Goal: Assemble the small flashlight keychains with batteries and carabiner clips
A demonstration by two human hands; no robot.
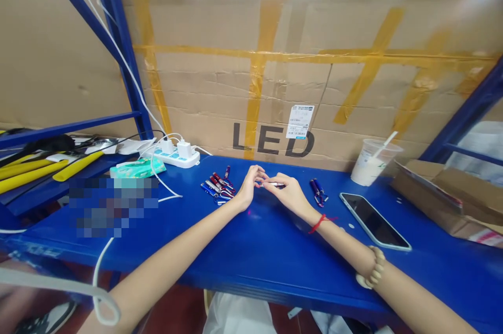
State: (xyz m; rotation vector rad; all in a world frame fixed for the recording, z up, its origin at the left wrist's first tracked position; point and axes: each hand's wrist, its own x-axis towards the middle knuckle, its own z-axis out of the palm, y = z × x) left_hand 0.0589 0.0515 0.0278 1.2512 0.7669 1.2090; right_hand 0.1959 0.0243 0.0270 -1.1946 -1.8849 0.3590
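Observation:
My right hand (290, 192) pinches a small keychain flashlight (277, 185) with a metal-looking body, partly covered by the fingers. Its front end points at my left hand (250, 187), which is held upright with loosely curved fingers and an open palm. Reddish light shows at the left fingertips, and a faint pink spot lies on the blue table (251, 260) below. To the left of that hand lies a cluster of red, silver and blue keychain flashlights (215, 183) with carabiner clips. Right of my right hand are blue flashlights (316, 187) with clips.
A phone (375, 220), a plastic cup with straw (371, 163) and an open cardboard box (440, 203) stand at right. At left are a power strip (176, 155), a green tissue pack (137, 168), white cables and yellow tubes (35, 174). Large cardboard (204, 93) walls the back.

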